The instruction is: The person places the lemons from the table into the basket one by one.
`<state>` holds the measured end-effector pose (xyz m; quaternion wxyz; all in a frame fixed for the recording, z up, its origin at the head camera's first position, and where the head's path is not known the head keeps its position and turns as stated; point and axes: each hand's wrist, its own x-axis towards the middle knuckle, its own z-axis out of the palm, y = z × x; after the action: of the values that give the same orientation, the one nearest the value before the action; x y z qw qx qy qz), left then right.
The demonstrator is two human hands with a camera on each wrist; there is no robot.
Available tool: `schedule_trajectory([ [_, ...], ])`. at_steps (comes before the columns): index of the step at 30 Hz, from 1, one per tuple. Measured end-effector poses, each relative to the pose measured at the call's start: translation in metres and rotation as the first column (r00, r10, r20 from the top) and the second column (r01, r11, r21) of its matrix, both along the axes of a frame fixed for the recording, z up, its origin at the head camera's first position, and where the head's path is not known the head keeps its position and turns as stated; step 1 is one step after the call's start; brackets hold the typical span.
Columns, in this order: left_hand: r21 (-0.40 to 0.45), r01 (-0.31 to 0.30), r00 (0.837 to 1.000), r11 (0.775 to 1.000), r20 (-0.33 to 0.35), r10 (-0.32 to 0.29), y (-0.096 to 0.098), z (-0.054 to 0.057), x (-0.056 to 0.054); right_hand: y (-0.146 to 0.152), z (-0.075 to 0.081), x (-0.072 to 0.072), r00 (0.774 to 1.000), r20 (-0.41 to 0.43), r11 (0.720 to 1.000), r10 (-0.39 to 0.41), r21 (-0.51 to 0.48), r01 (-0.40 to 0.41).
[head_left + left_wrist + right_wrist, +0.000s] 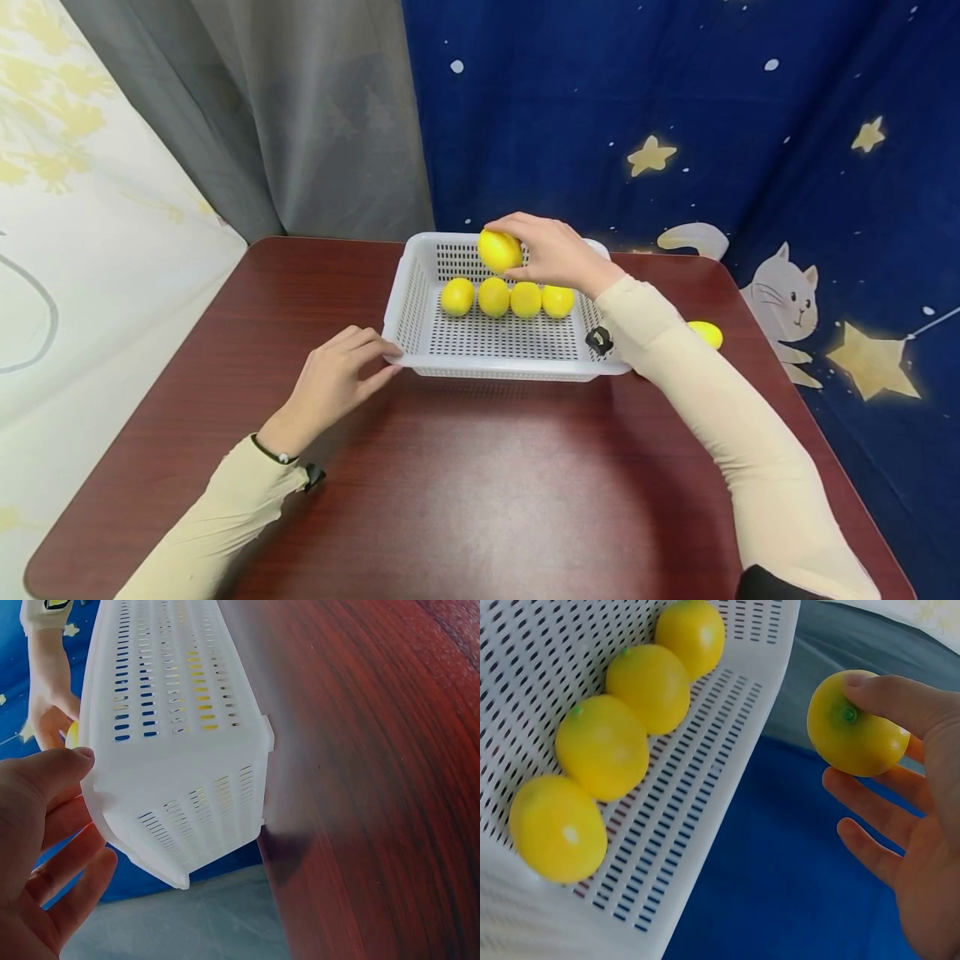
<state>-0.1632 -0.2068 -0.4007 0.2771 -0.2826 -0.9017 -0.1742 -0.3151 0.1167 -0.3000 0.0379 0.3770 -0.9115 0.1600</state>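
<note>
A white plastic basket [502, 367] with slotted walls stands on the table. Inside it, several yellow lemons [493, 297] sit in a row along the far side. My right hand [558, 254] holds another lemon [859, 731] between thumb and fingers, raised above the basket's far part; its green stem end shows in the right wrist view. At the near left corner, my left hand [333, 383] pinches the basket's rim, thumb on the outside in the left wrist view [64, 769].
One more lemon [705, 335] lies on the dark red wooden table [480, 483] to the right of the basket, partly behind my right sleeve. Grey and blue curtains [540, 108] hang behind the table's far edge, with a white cloth at left.
</note>
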Motion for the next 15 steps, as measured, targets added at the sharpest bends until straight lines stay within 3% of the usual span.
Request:
schedule_trajectory([
  [7, 0.004, 0.003, 1.000, 1.000, -0.003, -0.003, 0.000, 0.000, -0.001, -0.019, -0.004, -0.001, 0.998, 0.063, 1.000, 0.020, 0.022, -0.021],
  [15, 0.004, 0.005, 1.000, 1.000, -0.002, -0.005, 0.000, 0.001, 0.000, -0.040, -0.021, -0.007, 0.992, 0.097, 0.995, 0.084, 0.048, -0.089],
])
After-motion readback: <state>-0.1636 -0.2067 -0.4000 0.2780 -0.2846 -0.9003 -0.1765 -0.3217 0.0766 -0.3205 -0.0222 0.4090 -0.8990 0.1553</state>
